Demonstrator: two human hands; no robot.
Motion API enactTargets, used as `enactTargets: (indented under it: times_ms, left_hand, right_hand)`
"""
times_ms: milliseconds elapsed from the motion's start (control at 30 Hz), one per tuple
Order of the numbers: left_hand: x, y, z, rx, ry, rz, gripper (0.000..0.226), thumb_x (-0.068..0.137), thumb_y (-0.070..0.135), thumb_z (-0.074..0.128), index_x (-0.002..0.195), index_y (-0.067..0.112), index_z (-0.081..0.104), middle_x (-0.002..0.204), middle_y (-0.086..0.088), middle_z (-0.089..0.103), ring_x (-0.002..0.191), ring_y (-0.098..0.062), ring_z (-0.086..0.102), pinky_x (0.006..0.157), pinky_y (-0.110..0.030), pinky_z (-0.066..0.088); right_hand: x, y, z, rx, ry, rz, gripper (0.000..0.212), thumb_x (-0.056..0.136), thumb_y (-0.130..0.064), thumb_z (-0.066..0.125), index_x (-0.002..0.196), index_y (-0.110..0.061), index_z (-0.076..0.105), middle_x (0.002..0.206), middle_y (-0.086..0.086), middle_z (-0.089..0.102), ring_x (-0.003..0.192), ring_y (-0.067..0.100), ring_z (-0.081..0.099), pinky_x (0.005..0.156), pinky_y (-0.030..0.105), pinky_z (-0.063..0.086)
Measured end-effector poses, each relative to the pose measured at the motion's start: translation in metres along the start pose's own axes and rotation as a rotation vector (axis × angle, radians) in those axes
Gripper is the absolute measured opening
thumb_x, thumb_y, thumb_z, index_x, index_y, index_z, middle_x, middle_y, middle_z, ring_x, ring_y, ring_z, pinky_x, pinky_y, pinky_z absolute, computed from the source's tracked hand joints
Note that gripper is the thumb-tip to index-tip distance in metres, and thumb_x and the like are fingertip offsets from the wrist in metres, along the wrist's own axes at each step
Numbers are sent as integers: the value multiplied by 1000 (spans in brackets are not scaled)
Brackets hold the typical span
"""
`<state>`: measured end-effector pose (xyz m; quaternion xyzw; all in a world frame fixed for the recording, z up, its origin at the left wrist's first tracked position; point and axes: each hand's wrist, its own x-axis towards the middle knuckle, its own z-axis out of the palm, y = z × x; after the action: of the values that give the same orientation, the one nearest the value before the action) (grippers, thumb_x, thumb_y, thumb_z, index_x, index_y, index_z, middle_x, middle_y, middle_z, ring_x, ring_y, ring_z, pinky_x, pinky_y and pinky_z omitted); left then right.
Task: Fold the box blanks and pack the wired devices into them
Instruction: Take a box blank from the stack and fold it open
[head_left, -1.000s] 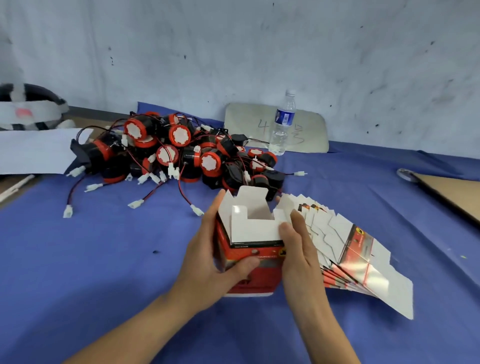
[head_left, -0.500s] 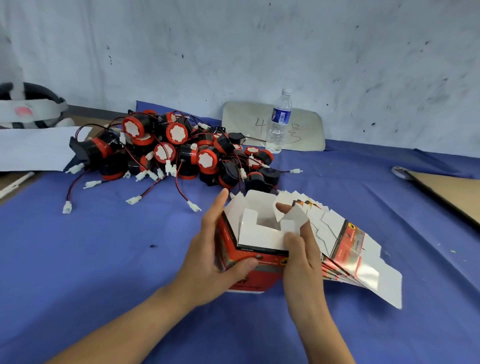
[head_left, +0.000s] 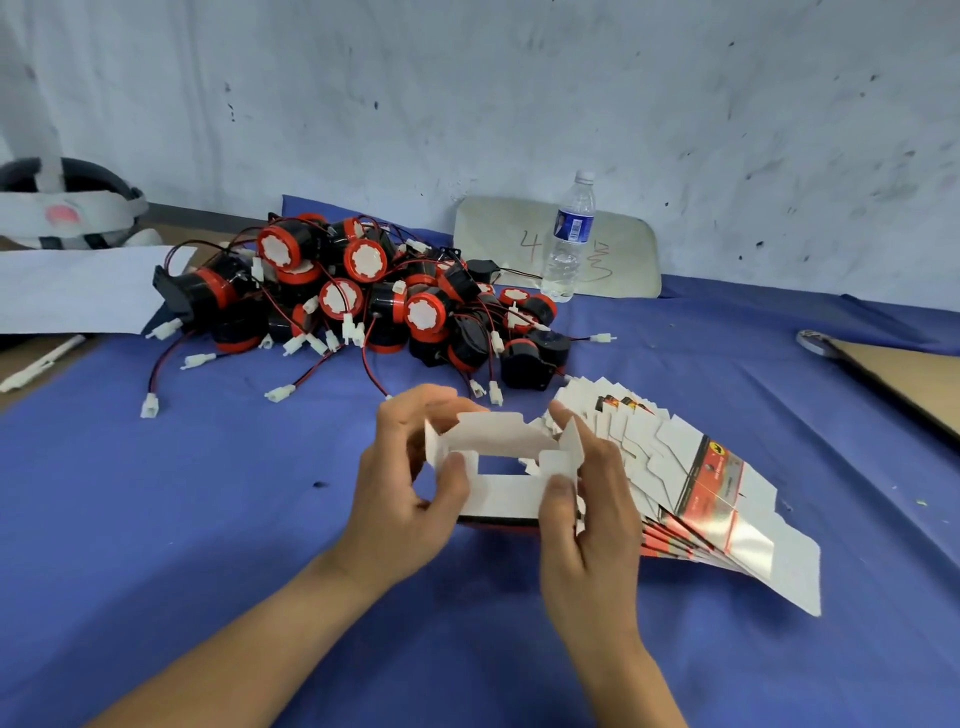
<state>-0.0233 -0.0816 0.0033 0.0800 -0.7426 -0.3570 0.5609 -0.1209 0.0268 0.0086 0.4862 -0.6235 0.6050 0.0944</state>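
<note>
Box (head_left: 501, 480): part-folded, white flaps up, held above the blue table (head_left: 182, 519) at centre front. Left hand (head_left: 410, 483) gripped its left side; right hand (head_left: 592, 499) gripped its right side, thumb on the near flap. Fanned box blanks (head_left: 701, 493): lay just right of it. Wired devices (head_left: 374, 306): heaped behind. Water bottle (head_left: 569, 239): upright by the wall.

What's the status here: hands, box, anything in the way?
Left hand and right hand both gripping the box, flaps still open. Devices piled behind, unpacked. Nothing in the way.
</note>
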Motion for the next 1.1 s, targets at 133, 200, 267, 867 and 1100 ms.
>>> enactTargets:
  times_ms: [133, 200, 267, 867, 1100]
  left_hand:
    - [-1, 1, 6, -44, -38, -58, 57, 81, 4, 44, 122, 42, 33, 121, -3, 60, 114, -19, 59, 93, -22, 43]
    - [-3, 2, 9, -39, -80, -102, 69, 80, -7, 43, 123, 46, 33, 126, 0, 58, 118, -17, 57, 94, -18, 41]
    - [-6, 2, 11, -39, -133, -149, 84, 79, -13, 42, 130, 52, 31, 132, 3, 55, 122, -15, 55, 97, -15, 39]
    - [-4, 3, 7, -292, -85, -486, 50, 91, 27, 44, 136, 46, 35, 108, 0, 68, 97, -16, 66, 80, -28, 54]
    - [1, 2, 4, -347, -65, -582, 62, 97, -2, 47, 131, 49, 42, 111, -1, 67, 100, -27, 66, 84, -42, 57]
  right_hand:
    - [-3, 1, 4, 58, -16, 104, 41, 88, -30, 38, 125, -48, 45, 107, -11, 59, 92, 9, 56, 73, 11, 42]
    - [-2, 2, 4, 96, 11, 148, 42, 88, -28, 42, 117, -57, 42, 105, -20, 59, 87, 7, 58, 71, 11, 43]
    - [-2, 4, 4, 103, 28, 157, 50, 86, -17, 45, 109, -61, 39, 103, -24, 60, 81, 5, 59, 66, 8, 43]
    - [2, -2, -8, -252, -74, -364, 48, 83, -59, 61, 98, -15, 75, 115, 2, 67, 86, 19, 67, 71, 28, 54]
    - [-2, 4, -3, -165, -166, -201, 28, 82, -38, 63, 93, -14, 72, 109, -2, 62, 95, 16, 61, 80, 22, 48]
